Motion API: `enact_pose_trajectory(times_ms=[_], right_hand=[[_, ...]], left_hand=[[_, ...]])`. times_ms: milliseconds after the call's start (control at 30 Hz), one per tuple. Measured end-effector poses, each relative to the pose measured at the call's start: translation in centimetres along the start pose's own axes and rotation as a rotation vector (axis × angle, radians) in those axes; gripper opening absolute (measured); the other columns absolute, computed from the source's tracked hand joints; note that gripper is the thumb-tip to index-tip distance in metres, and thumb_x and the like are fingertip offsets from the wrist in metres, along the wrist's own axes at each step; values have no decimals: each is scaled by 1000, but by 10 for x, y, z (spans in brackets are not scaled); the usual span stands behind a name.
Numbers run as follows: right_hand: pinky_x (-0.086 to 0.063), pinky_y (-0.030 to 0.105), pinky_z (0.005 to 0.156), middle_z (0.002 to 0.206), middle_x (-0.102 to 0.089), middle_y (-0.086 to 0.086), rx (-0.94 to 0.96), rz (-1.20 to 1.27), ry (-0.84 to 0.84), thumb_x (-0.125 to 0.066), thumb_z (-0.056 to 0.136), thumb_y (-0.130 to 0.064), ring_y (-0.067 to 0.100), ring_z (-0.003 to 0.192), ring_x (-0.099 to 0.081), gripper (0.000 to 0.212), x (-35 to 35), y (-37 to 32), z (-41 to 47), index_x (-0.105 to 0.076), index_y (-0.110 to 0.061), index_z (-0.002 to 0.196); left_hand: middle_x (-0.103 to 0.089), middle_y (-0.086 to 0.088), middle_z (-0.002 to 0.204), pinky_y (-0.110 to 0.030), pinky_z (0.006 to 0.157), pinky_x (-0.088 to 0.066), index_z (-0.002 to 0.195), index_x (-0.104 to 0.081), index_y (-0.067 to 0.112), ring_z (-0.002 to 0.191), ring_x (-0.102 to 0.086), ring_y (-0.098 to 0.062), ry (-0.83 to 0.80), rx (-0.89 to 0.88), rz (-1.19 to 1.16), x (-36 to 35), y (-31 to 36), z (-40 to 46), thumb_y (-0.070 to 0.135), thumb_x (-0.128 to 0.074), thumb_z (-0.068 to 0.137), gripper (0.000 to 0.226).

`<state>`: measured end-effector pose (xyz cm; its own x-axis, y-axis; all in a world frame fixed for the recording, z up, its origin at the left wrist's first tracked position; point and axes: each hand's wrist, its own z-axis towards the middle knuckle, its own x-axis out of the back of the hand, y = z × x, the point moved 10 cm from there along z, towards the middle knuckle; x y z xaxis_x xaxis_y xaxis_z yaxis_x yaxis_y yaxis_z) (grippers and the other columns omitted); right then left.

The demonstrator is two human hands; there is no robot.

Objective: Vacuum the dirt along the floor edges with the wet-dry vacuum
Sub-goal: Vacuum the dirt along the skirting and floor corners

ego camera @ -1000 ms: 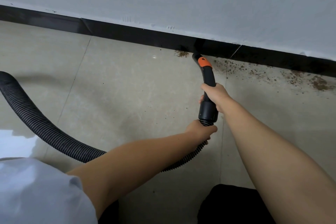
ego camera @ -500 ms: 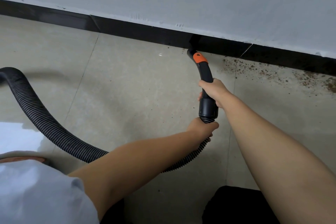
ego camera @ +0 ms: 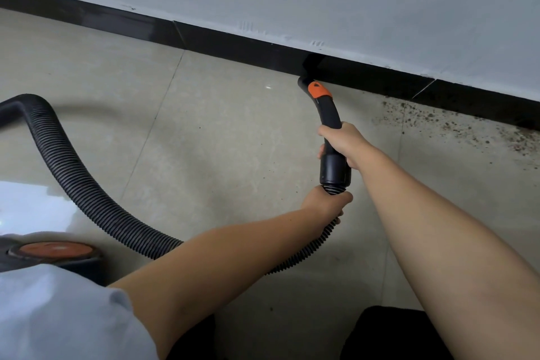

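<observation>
Both hands grasp the vacuum assembly: the right hand [ego camera: 340, 140] is wrapped round the black curved handle tube [ego camera: 329, 114] just below its orange slider [ego camera: 319, 90], and the left hand [ego camera: 325, 203] is clenched round the ribbed hose [ego camera: 73, 172] directly under the tube's cuff. The nozzle end [ego camera: 305, 82] sits at the junction of the beige tiled floor [ego camera: 219, 140] and the black baseboard [ego camera: 233, 44]. Scattered brown dirt [ego camera: 438, 123] lies along the baseboard well to the right of the nozzle, and the vacuum body [ego camera: 49, 254] stands at the lower left.
</observation>
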<state>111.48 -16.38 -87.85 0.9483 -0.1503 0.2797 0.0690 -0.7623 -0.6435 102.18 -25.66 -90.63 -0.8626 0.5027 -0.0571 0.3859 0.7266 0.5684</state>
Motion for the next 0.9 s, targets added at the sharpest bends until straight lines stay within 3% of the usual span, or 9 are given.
enact_pose_trajectory(times_ms=[167, 300, 400, 500, 633, 900], right_hand=[[-46, 23, 50, 63, -57, 13, 12, -11, -20, -52, 88, -13, 22, 50, -56, 9, -17, -9, 2, -43, -14, 86], [-46, 23, 49, 65, -55, 11, -2, 10, 10, -52, 88, -13, 20, 50, -56, 13, -12, -4, -6, -44, -10, 98], [-46, 20, 45, 64, -54, 9, -37, 60, 87, -52, 87, -12, 20, 49, -55, 12, 10, 17, -23, -44, -10, 96], [-50, 27, 53, 60, -54, 9, -90, 170, 186, -53, 86, -11, 22, 49, -55, 9, 40, 54, -46, -44, -11, 89], [-47, 22, 40, 63, -49, 9, -135, 302, 309, -53, 87, -9, 21, 46, -50, 14, 70, 98, -71, -43, -13, 80], [-50, 30, 55, 64, -53, 9, -185, 380, 409, -55, 87, -11, 23, 51, -53, 10, 112, 135, -86, -47, -7, 92]], left_hand=[[-51, -4, 66, -27, 61, -45, 78, -49, 17, 53, -49, -17, 19, -7, -17, 15, 1, 0, 16, -58, 84, 11], [-52, -3, 66, -28, 63, -46, 80, -48, 18, 53, -49, -17, 3, -14, 18, 12, 0, -4, 17, -58, 83, 11], [-52, -3, 67, -28, 62, -47, 80, -48, 19, 53, -49, -17, -62, -16, 126, -5, -7, -15, 18, -58, 83, 11], [-52, -3, 68, -25, 57, -47, 81, -48, 18, 55, -49, -16, -161, -32, 246, -32, -21, -28, 16, -58, 83, 11], [-50, -3, 68, -25, 54, -46, 79, -48, 17, 59, -50, -15, -232, -42, 322, -65, -42, -42, 14, -59, 83, 12], [-52, -5, 68, -26, 56, -46, 86, -51, 12, 57, -50, -16, -322, -6, 397, -104, -51, -45, 16, -59, 83, 9]])
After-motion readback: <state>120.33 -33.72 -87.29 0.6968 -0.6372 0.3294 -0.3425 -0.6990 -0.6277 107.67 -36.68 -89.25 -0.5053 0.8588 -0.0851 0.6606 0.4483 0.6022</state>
